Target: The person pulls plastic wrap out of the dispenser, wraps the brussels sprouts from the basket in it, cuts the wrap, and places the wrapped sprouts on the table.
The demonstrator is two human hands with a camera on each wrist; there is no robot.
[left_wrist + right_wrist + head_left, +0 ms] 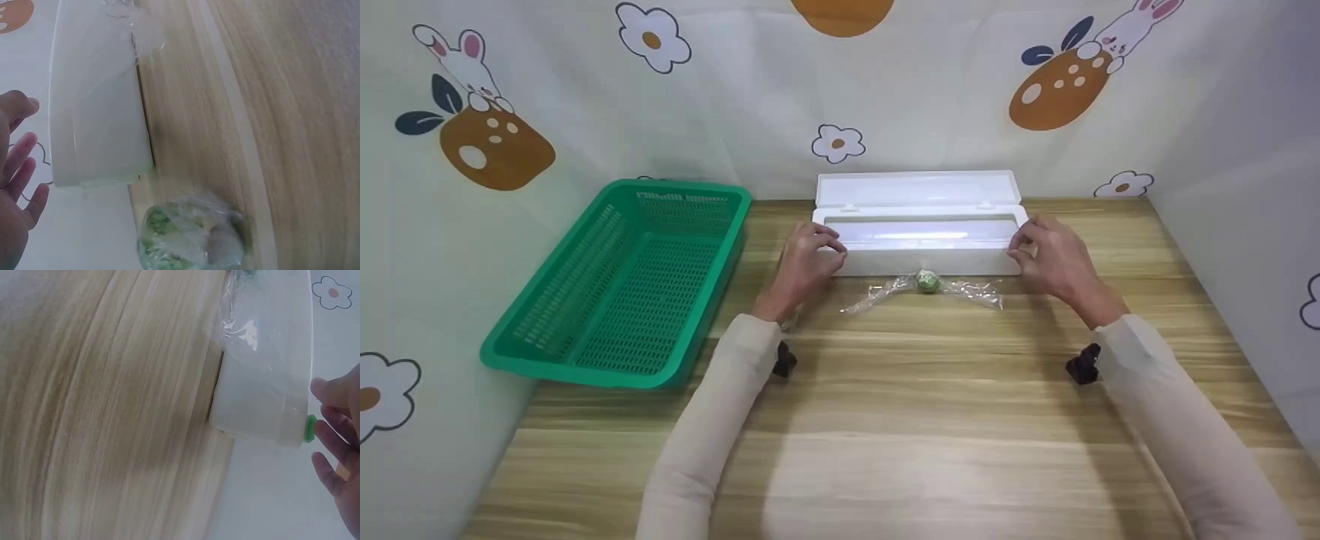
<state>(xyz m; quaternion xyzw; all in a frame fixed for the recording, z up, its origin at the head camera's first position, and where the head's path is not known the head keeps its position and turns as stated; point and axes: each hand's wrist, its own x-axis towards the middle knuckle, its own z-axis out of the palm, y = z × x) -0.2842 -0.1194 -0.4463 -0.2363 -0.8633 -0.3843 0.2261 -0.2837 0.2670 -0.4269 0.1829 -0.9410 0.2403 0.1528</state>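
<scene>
A white cling film dispenser box (pixel 927 262) stands at the back with its lid (pixel 916 187) raised. Shiny clear cling film (pixel 922 235) shows in its opening. My left hand (pixel 804 261) is at the box's left front corner, thumb and forefinger pinching at the film's edge. At the opposite corner my right hand (pixel 1056 259) pinches likewise, beside a small green knob (pixel 309 428). The film between the fingers is barely visible. In front of the box lies a small green bundle (pixel 928 282) with twisted film ends. Another film-wrapped green-and-white bundle (pixel 191 233) sits near my left wrist.
A green plastic basket (pixel 690 346) with slotted walls stands at the left. Wood-grain tabletop (pixel 922 427) stretches between my forearms. A patterned curtain (pixel 735 90) hangs close behind the box and along both sides.
</scene>
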